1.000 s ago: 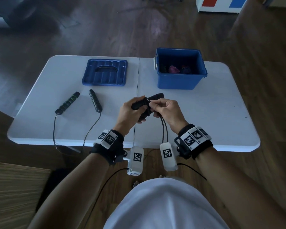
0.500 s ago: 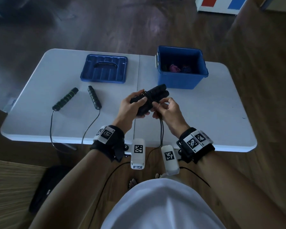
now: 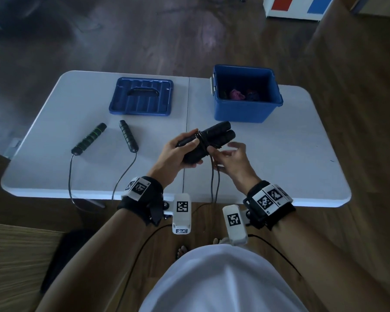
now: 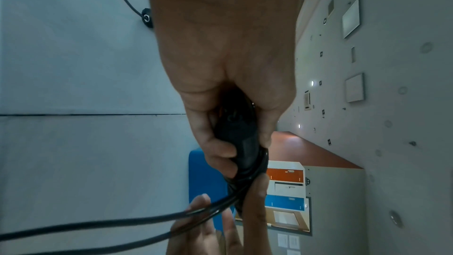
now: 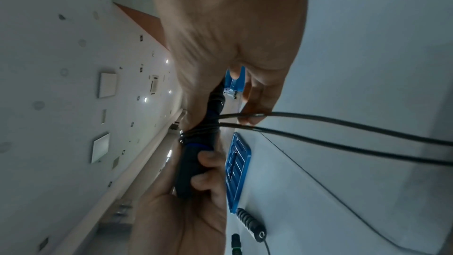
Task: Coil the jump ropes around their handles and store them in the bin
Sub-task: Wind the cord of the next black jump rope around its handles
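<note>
Far left of the fingers, a second rope [image 3: 104, 152] lies uncoiled on the surface [image 3: 279, 154], its two handles splayed apart and its cord drooping over the near edge; I judge it waits its turn. Beyond it, the lid [image 3: 142, 96] sits off to one side, so the bin stays open for dropping things in.

The left hand [image 3: 173, 156] curls its fingers [image 5: 208, 159] round the paired handles [image 3: 209, 140] near their butt ends, holding them side by side as one spool and leaving the middle free for winding. A few turns of cord [image 3: 213, 176] already circle that middle, and the rest hangs doubled toward the floor.

The right hand [image 3: 232, 161], just right of the spool, guides the two strands: thumb and forefinger seem to pinch them where they leave the wraps, the other fingers loosely spread. That keeps tension, I think.

Beyond the right fingers stands the bin [image 3: 245, 95], close enough for a short reach, with some coloured items inside.
</note>
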